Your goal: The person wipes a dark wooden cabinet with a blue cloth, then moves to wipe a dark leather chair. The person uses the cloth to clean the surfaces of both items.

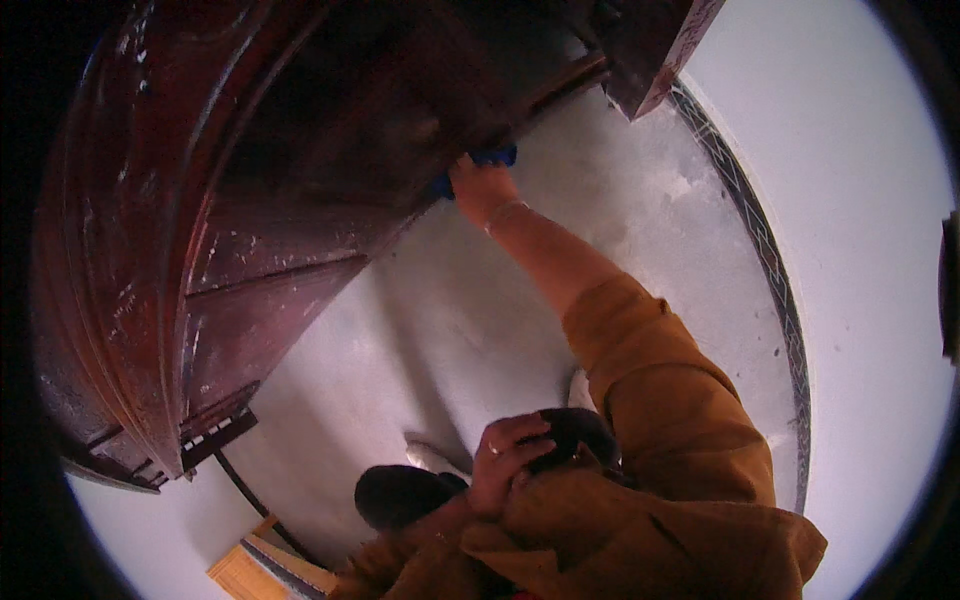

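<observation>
My right hand [482,187] reaches out at upper centre, its fingers closed round a blue cloth [497,156]. The cloth touches the lower edge of a large, glossy, dark red-brown piece of wooden furniture [270,240]. Pale scuffs or reflections show on its panels and curved mouldings. Close to my body, my left hand [505,460] rests on my dark-clad knee [575,435]. Its fingers lie over the knee, with a ring on one of them and nothing held.
Below me is a pale grey floor [470,310]. A dark patterned border [745,200] runs along the white wall [850,190] on the right. A dark wooden post [650,60] juts in at the top. An orange-brown wooden item [245,572] stands at lower left.
</observation>
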{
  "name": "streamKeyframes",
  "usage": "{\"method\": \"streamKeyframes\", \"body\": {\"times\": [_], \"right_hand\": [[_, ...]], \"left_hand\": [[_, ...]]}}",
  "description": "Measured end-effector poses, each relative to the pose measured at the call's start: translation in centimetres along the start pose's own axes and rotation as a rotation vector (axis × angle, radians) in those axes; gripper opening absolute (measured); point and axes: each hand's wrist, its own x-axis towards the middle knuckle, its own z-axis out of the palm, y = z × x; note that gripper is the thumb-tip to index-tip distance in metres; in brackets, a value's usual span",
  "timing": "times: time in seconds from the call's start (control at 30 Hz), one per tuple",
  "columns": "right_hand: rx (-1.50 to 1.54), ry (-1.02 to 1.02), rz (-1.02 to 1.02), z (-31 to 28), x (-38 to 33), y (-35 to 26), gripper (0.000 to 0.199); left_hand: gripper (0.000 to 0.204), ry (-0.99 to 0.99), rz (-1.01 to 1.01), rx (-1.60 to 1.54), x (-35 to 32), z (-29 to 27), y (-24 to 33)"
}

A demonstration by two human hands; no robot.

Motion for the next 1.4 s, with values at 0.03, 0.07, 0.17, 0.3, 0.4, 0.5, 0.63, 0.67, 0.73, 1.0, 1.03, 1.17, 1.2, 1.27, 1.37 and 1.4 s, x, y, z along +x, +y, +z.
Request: {"method": "streamKeyframes", "body": {"times": [0.03, 0.07, 0.17, 0.3, 0.4, 0.5, 0.63, 0.67, 0.73, 1.0, 1.03, 1.17, 1.2, 1.27, 1.37, 1.4], "right_hand": [[0.059, -0.064, 0.024, 0.2, 0.4, -0.3, 0.024], [0.029, -0.058, 0.073, 0.4, 0.6, -0.5, 0.023], [0.031, 0.035, 0.032, 0.8, -0.1, -0.3, 0.023], [0.026, 0.139, -0.093, 0.7, -3.1, 0.1, 0.026], [0.105, 0.204, -0.053, 0.3, -4.4, -0.6, 0.028], [0.114, 0.281, -0.056, -0.2, -4.4, -1.7, 0.027], [0.082, 0.154, -0.061, -0.5, -4.0, -2.9, 0.021], [0.054, 0.061, -0.123, -0.4, -3.9, -3.1, 0.019], [-0.037, -0.025, -0.243, 0.1, -3.7, -3.7, 0.015], [0.101, -0.089, 0.062, 3.9, -2.1, -5.4, 0.022], [0.148, -0.01, 0.063, 4.0, -2.4, -5.2, 0.024], [0.413, -0.077, 0.188, 1.2, -6.2, -2.7, 0.032], [0.49, -0.364, 0.37, -0.8, -7.2, -1.6, 0.035], [0.606, -0.259, 0.667, -6.7, -8.3, 0.8, 0.037], [0.067, 0.306, 0.127, -19.8, -6.2, 4.1, 0.03], [-0.356, 0.563, -0.08, -24.6, -4.9, 5.0, 0.034]], "left_hand": [[0.036, 0.017, 0.016, -0.015, 0.0, 0.2, 0.1], [0.035, 0.006, 0.011, 0.003, 0.1, 0.3, 0.2], [0.035, -0.027, 0.065, 0.046, 0.4, 0.3, 0.2], [0.034, -0.006, 0.057, 0.015, -0.1, 0.1, 0.3], [0.033, 0.009, 0.055, 0.015, -0.8, -0.2, 0.2], [0.034, 0.008, 0.062, 0.016, -1.0, -0.9, -0.2], [0.035, 0.049, 0.055, -0.019, -0.9, -1.2, -0.4], [0.035, 0.056, 0.051, -0.028, -1.0, -1.2, -0.4], [0.034, 0.066, 0.044, -0.034, -1.0, -1.1, -0.7], [0.033, 0.093, 0.027, -0.093, -1.6, -1.4, -2.0], [0.033, 0.078, 0.015, -0.107, -1.6, -1.4, -2.0], [0.034, 0.034, 0.078, -0.074, -1.1, -1.5, -1.8], [0.034, 0.022, 0.086, -0.069, -1.0, -1.4, -1.7], [0.034, 0.021, 0.114, -0.035, -0.8, -1.5, -1.5], [0.035, 0.007, 0.127, -0.039, -0.8, -0.8, -0.8], [0.036, 0.007, 0.135, -0.04, -0.5, -0.8, -0.7]]}}
